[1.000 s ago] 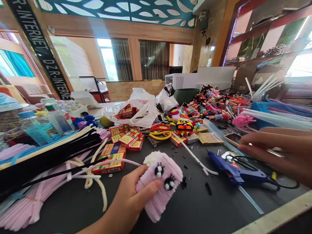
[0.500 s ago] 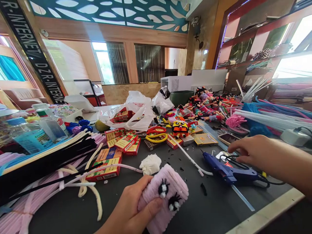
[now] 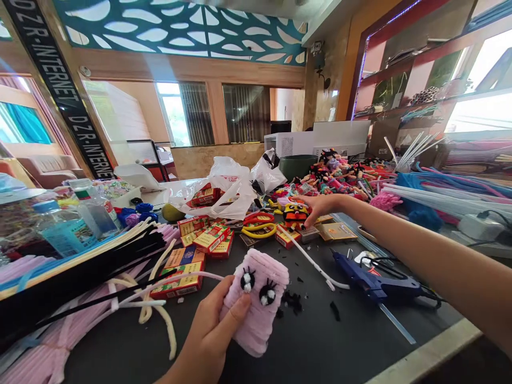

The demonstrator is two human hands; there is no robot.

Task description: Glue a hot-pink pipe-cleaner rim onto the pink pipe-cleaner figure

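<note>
**Left hand** (image 3: 210,325), low centre of frame: closed around a lilac chenille body (image 3: 256,320), thumb pressed across its front. The body is a soft, ribbed tube of stacked pipe-cleaner rows with a rounded top. Two fuzzy black-and-white eyes (image 3: 258,285) sit near the top. It is held over the dark worktop (image 3: 332,341), at the lower centre.

**Right hand** (image 3: 320,207), centre right: open, fingers extended and narrowly spread, arm reaching in from the right edge. Fingertips are at a small yellow, red and black pipe-cleaner figure (image 3: 296,216); contact cannot be told.

**Nearby:** a straight white rod (image 3: 308,261) lies between the lilac body and a blue hot-glue gun (image 3: 374,282), its cord curling beside it. A clear glue stick (image 3: 396,324) lies below the gun. Black fibre clippings (image 3: 292,301) are scattered right of the body. Scissors with red and yellow loop handles (image 3: 256,224) lie left of the figure, beside red-and-yellow cardboard boxes (image 3: 204,240).

**Further out:** bundles of black and lilac pipe cleaners (image 3: 80,266) fill the left side, with a limp cream strand (image 3: 160,312) across them. A crumpled white plastic bag (image 3: 224,192) sits upper centre. Beyond the figure, a heap of small dressed dolls (image 3: 336,176) covers the upper right.
</note>
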